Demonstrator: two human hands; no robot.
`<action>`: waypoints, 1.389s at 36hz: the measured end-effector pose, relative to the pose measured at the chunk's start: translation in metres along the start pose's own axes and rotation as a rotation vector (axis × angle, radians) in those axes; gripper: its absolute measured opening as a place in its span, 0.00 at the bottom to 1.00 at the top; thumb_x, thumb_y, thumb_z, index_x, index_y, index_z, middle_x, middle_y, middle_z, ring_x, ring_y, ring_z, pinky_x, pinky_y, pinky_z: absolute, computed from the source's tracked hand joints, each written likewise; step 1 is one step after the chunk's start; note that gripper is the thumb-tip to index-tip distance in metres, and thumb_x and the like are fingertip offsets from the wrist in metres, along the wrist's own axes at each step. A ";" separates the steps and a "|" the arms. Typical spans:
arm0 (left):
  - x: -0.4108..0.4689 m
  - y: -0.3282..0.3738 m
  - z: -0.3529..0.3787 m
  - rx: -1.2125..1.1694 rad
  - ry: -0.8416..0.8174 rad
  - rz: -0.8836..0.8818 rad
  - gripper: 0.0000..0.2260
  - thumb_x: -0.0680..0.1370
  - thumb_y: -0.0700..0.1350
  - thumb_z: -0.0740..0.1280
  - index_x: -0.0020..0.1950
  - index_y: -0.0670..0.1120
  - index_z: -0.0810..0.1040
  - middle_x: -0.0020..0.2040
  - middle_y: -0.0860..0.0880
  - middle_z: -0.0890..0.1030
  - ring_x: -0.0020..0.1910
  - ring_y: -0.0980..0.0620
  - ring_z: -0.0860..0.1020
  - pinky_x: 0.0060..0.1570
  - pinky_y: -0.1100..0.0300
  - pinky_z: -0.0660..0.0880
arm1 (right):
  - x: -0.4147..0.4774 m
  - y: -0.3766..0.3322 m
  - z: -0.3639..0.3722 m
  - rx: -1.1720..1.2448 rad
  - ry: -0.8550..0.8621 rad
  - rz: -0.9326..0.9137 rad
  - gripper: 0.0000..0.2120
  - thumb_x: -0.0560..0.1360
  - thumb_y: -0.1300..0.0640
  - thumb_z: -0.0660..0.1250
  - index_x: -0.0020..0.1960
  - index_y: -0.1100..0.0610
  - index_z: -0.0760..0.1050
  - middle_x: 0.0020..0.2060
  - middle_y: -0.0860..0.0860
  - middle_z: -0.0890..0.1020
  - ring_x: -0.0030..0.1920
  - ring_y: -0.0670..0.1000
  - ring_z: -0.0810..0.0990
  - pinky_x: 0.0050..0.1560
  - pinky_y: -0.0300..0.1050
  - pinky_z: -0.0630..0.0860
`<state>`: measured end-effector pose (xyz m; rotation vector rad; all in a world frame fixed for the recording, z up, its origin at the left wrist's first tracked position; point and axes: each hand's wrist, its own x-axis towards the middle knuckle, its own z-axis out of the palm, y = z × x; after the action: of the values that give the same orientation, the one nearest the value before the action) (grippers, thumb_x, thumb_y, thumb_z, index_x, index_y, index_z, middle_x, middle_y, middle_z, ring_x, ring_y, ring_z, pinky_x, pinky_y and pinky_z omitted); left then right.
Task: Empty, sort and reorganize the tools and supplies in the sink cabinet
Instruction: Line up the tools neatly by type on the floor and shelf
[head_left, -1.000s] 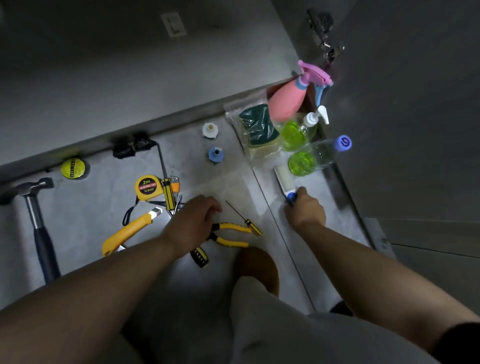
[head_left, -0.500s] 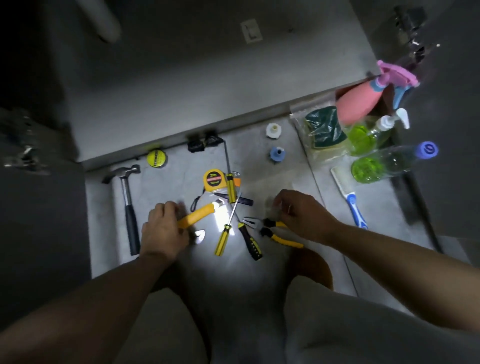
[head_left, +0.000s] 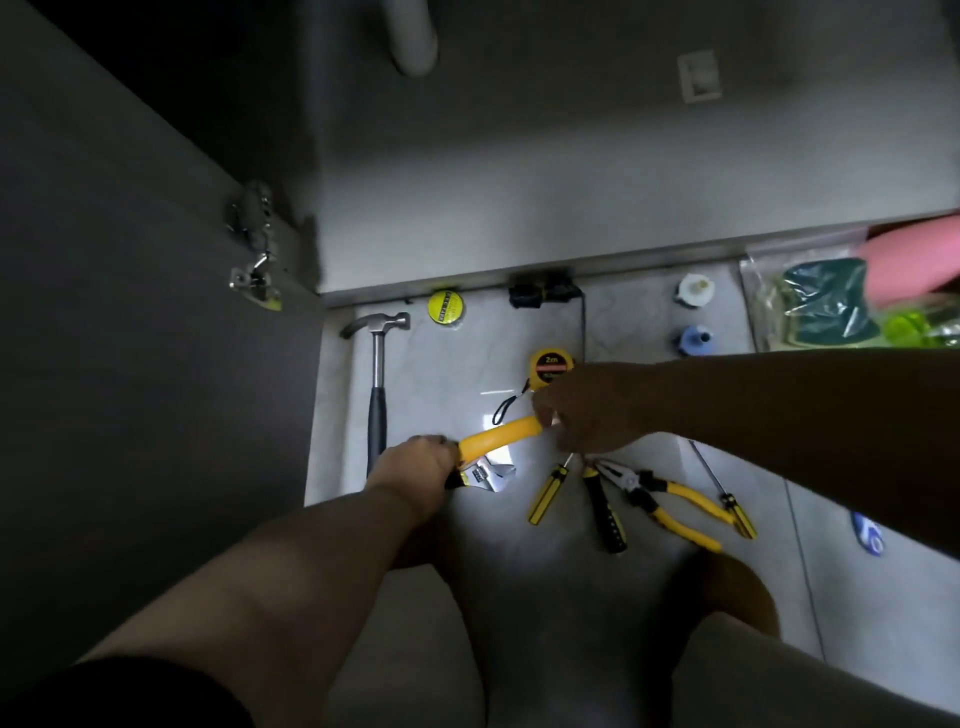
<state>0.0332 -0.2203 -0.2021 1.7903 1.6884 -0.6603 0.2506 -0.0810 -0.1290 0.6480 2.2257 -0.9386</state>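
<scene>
Yellow-handled tool (head_left: 498, 439) over the pale tiled floor (head_left: 441, 374), in front of the dark open cabinet (head_left: 519, 182). The left hand (head_left: 418, 467) grips its near end and the right hand (head_left: 587, 410) pinches the far end. Hammer (head_left: 378, 384) just to the left, and the tape measure (head_left: 550, 364) beside the right hand reads "2m".

We take the yellow tape measure (head_left: 550, 368) as reference. Left of it the hammer (head_left: 377, 384) lies flat, head away from us. Just nearer us slants the yellow utility knife (head_left: 501, 439). Nearer still, the wrench (head_left: 491, 475), striped screwdrivers (head_left: 545, 493) and yellow-handled pliers (head_left: 631, 483) lie on the floor (head_left: 519, 545).
</scene>
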 end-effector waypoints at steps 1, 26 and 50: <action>0.001 -0.003 -0.002 0.024 -0.012 0.026 0.15 0.78 0.46 0.66 0.64 0.49 0.74 0.62 0.47 0.78 0.62 0.44 0.77 0.56 0.50 0.77 | 0.009 -0.002 -0.001 -0.018 0.003 0.028 0.08 0.79 0.53 0.65 0.54 0.55 0.72 0.56 0.54 0.79 0.53 0.54 0.78 0.54 0.48 0.76; 0.016 -0.035 -0.044 -1.398 0.001 -0.291 0.10 0.81 0.35 0.69 0.60 0.34 0.81 0.45 0.40 0.76 0.39 0.49 0.72 0.41 0.59 0.71 | 0.108 -0.041 0.043 0.820 0.211 0.169 0.08 0.79 0.54 0.65 0.47 0.59 0.78 0.35 0.56 0.83 0.32 0.51 0.83 0.31 0.41 0.79; 0.025 -0.055 -0.012 -0.680 0.256 -0.680 0.15 0.81 0.44 0.63 0.67 0.51 0.70 0.63 0.43 0.75 0.62 0.39 0.76 0.60 0.44 0.75 | 0.152 -0.099 0.051 0.805 0.405 0.454 0.16 0.74 0.61 0.69 0.59 0.62 0.69 0.54 0.59 0.80 0.56 0.62 0.79 0.55 0.50 0.77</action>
<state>-0.0204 -0.1928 -0.2154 0.8395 2.3493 -0.0627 0.1018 -0.1527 -0.2198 1.7479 1.8079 -1.5467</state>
